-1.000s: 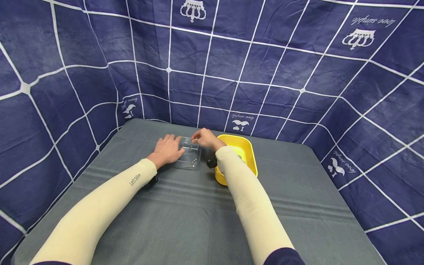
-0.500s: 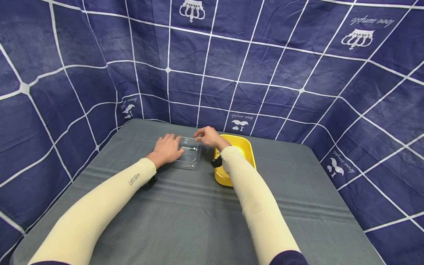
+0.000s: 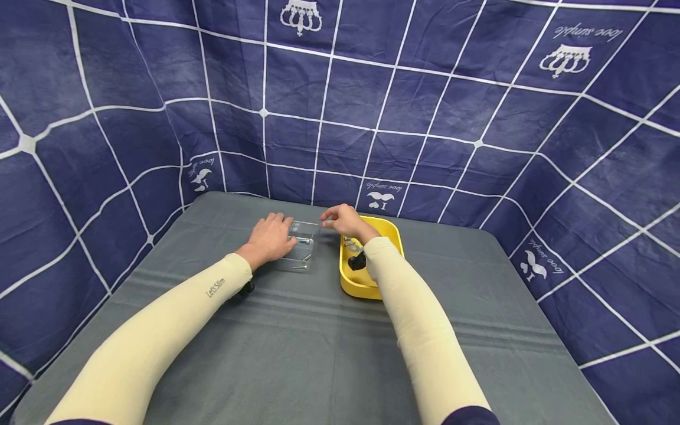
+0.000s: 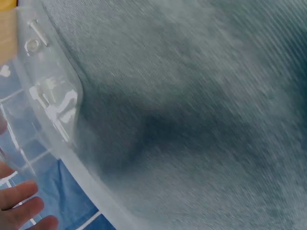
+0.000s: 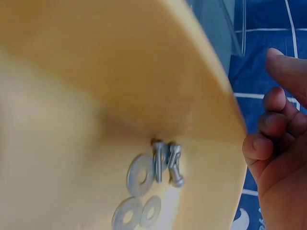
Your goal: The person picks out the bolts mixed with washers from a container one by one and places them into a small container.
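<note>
In the head view, my left hand rests with spread fingers on a clear plastic box divided into compartments. Several metal screws lie inside it, and the left wrist view shows a ring-shaped washer there too. My right hand hovers between the box and a yellow bin, above the bin's far left edge. Its fingers are loosely bent, and nothing shows between them in the right wrist view. Inside the bin lie several flat washers beside a few screws.
A grey cloth covers the table. Dark blue curtains with white lines stand behind it and on both sides. A black wrist camera sits under my right wrist, over the bin.
My right hand has moved right, away from over the clear box towards the yellow bin. A screw shows in the box where its fingers were. My left hand has stayed in place.
</note>
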Tool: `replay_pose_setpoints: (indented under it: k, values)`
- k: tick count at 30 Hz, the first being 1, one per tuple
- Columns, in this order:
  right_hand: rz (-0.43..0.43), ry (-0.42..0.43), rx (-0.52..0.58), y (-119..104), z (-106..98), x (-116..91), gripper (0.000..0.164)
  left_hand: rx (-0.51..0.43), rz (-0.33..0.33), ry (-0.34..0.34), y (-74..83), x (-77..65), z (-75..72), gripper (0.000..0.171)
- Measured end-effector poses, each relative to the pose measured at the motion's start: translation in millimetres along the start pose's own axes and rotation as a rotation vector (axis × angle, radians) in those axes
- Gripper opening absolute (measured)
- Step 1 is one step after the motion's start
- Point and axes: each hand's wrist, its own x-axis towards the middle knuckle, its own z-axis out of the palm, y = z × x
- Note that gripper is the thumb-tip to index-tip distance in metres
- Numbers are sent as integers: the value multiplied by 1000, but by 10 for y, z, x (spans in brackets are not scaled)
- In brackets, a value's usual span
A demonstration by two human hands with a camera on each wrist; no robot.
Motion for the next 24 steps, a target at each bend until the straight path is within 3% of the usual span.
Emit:
replay_pose_setpoints:
  k: [10, 24]
  values:
    - [20, 22, 21, 179, -91, -109, 24, -79, 21, 2, 174, 86, 39, 59]
    - [56, 32, 64, 348, -204, -252, 22, -96, 65, 29, 397, 153, 84, 56]
